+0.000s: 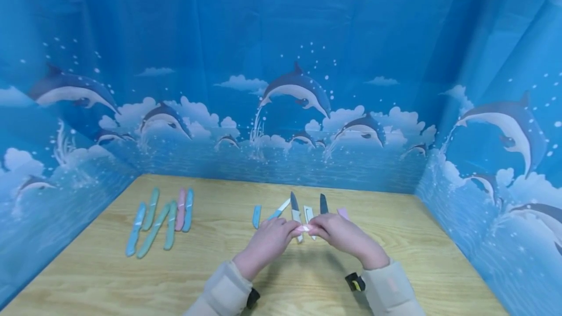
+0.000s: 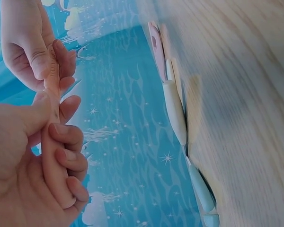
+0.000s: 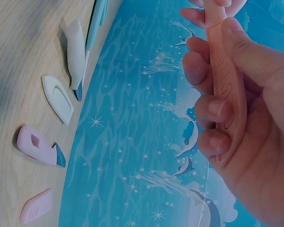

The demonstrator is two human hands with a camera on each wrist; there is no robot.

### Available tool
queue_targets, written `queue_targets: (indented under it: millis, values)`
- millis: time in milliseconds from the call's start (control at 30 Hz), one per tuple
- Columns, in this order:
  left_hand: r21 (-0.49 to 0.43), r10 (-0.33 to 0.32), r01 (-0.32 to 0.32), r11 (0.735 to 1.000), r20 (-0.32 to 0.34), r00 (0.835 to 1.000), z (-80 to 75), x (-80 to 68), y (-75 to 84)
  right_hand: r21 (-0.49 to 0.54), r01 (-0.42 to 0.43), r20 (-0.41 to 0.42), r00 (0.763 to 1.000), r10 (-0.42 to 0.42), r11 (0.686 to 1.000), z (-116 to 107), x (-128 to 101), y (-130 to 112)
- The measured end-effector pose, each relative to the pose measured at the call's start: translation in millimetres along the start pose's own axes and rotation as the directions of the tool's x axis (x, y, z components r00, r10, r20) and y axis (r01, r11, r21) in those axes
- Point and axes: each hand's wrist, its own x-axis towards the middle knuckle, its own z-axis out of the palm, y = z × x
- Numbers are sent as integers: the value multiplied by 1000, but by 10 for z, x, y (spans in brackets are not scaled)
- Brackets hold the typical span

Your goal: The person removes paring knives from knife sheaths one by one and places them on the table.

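Hands meet above the wooden worktop (image 1: 307,286): left hand (image 1: 270,240) and right hand (image 1: 340,233) each clench one end of a pink sheathed knife (image 1: 306,228), apparently so handle and sheath can be worked against each other. Loose knives and sheaths (image 1: 307,211) lie just beyond.

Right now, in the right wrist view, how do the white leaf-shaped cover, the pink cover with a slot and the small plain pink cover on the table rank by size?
1. Pink cover with a slot
2. White leaf-shaped cover, nearly alike, so unsure
3. Small plain pink cover, partly cut off at the frame edge
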Motion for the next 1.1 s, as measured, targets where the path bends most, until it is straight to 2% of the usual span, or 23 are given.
queue_targets:
  millis: [1100]
  values:
    - [-12,13,-13,1000,2,1000,18,17,-12,25,-32,32,999,31,999,-11,-19,23]
